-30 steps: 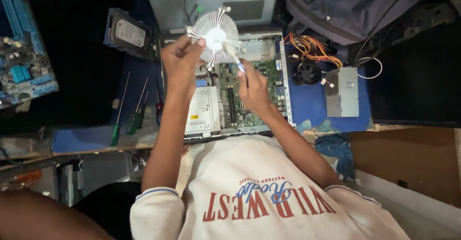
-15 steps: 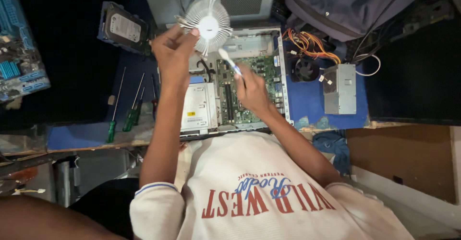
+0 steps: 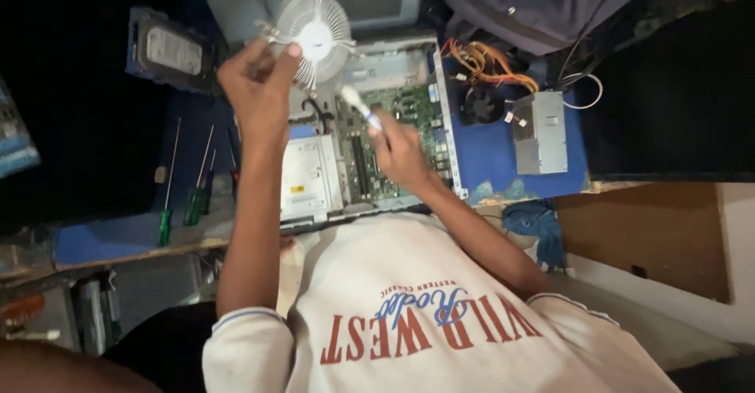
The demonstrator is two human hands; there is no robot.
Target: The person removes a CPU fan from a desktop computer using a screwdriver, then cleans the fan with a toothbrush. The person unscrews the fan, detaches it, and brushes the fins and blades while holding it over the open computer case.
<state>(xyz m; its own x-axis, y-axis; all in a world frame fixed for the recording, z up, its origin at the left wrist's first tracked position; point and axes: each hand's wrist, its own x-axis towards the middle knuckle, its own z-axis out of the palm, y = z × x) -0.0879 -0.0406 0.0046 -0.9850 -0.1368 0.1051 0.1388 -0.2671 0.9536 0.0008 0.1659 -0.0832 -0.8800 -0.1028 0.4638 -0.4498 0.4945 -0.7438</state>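
Round silver finned metal heatsink (image 3: 316, 35) raised above open grey desktop case (image 3: 370, 137), pinched at rim by closed left hand (image 3: 255, 75). Right hand (image 3: 397, 145) closed round white-blue paste syringe (image 3: 362, 108) over case. Loose pinch risks heatsink dropping onto board.
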